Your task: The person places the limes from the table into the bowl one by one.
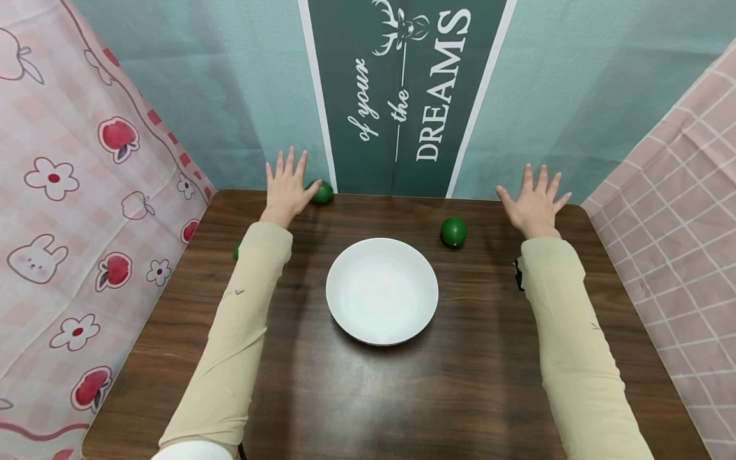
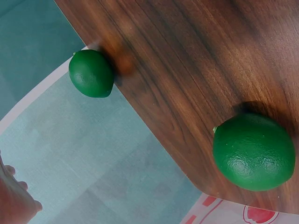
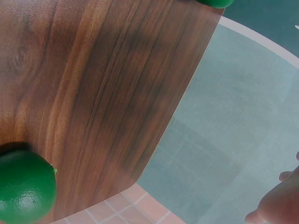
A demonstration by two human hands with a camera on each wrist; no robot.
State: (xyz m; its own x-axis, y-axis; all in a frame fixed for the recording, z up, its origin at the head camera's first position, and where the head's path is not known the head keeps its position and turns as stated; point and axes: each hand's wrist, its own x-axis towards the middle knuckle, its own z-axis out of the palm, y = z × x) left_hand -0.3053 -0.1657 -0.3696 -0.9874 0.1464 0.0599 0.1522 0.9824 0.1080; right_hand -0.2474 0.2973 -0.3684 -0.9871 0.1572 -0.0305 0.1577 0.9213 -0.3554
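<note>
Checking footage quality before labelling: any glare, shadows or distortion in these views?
Head view: edges bowed by the wide lens, soft sheen on the table. Left wrist view: sharp, highlights on the near lime, shadow beside it. Right wrist view: lime at the corner slightly soft.

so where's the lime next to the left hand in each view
Head: the lime sits at the table's back edge, beside the left hand.
Left wrist: upper left, at the table edge by the white stripe.
Right wrist: seemingly not in it; the green sliver at the top edge looks like another fruit.
Shared landmark: the dark wooden table against the teal wall.
</note>
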